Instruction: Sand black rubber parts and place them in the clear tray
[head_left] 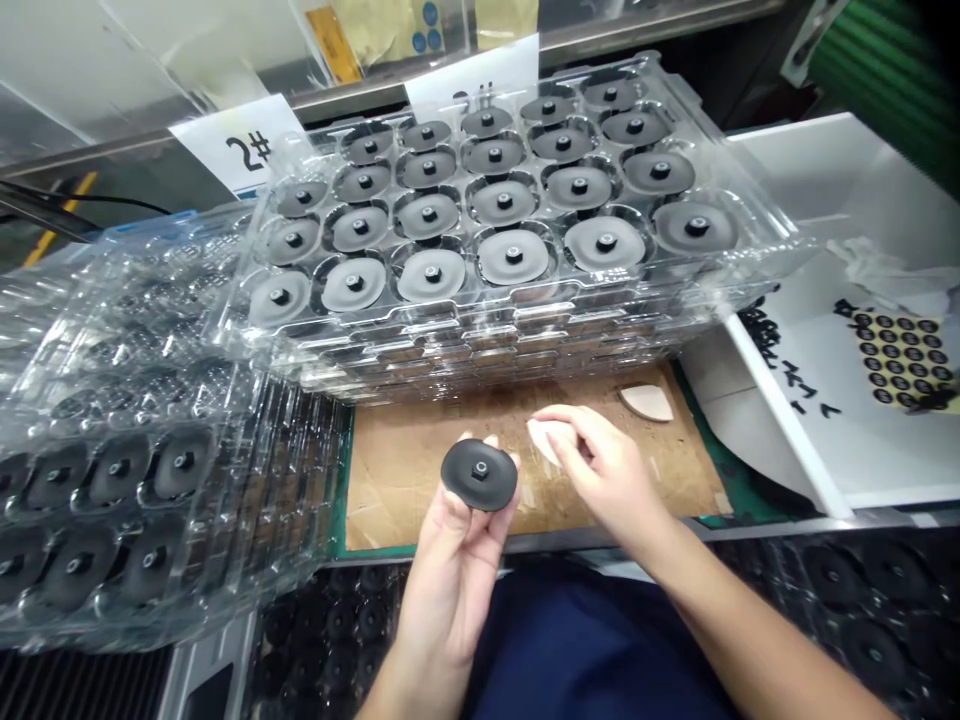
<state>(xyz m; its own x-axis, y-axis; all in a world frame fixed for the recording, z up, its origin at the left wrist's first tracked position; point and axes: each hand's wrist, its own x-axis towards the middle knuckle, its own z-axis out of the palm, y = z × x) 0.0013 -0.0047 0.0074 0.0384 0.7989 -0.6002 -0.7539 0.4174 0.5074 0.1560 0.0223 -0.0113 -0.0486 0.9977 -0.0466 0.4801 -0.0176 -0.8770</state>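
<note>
While tight between left hand (450, 570) fingers, black disc (479, 475) face-up; right hand (609, 478) fingers closed on white wedge (543, 438).

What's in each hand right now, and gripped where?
Left hand holds the black disc by its rim, between thumb and fingertips. Right hand pinches a white piece at its edge; whether lifted off the cardboard, cannot tell.

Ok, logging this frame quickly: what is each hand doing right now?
Left hand: closed on a black disc, held up by the fingertips.
Right hand: fingers pinch a white piece on the cardboard.
</note>
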